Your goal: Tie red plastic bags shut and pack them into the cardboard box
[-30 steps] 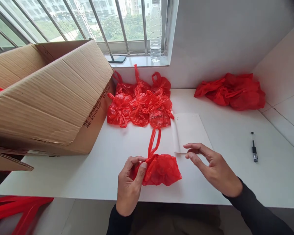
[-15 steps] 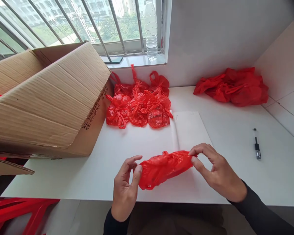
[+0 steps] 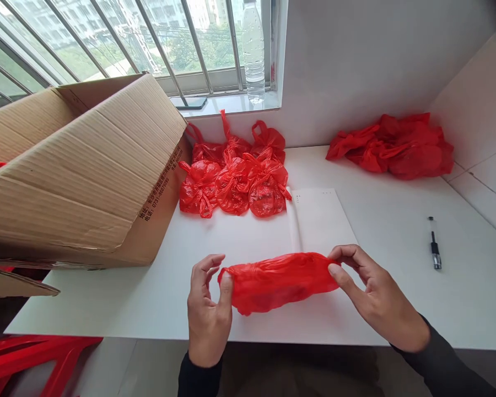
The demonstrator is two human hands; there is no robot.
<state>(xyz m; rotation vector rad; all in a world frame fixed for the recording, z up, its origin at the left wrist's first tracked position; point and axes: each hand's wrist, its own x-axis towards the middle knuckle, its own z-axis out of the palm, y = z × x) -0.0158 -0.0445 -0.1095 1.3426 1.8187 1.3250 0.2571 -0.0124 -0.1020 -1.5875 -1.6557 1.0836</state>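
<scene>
A red plastic bag [image 3: 279,280] with something inside lies stretched sideways at the near edge of the white table [image 3: 397,286]. My left hand [image 3: 209,311] pinches its left end between thumb and forefinger. My right hand [image 3: 376,298] pinches its right end. Behind it, several tied red bags [image 3: 233,176] sit in a cluster against the wall, next to the cardboard box.
A large open cardboard box [image 3: 78,171] lies tipped at the left. A white sheet of paper [image 3: 320,220] lies mid-table, a pen [image 3: 434,251] at the right, a heap of loose red bags [image 3: 392,146] at the back right. A water bottle [image 3: 253,49] and a phone [image 3: 189,102] rest on the windowsill.
The bag's handles stood up from my left hand; my right hand took hold of the bag, and both hands have drawn it out sideways between them.
</scene>
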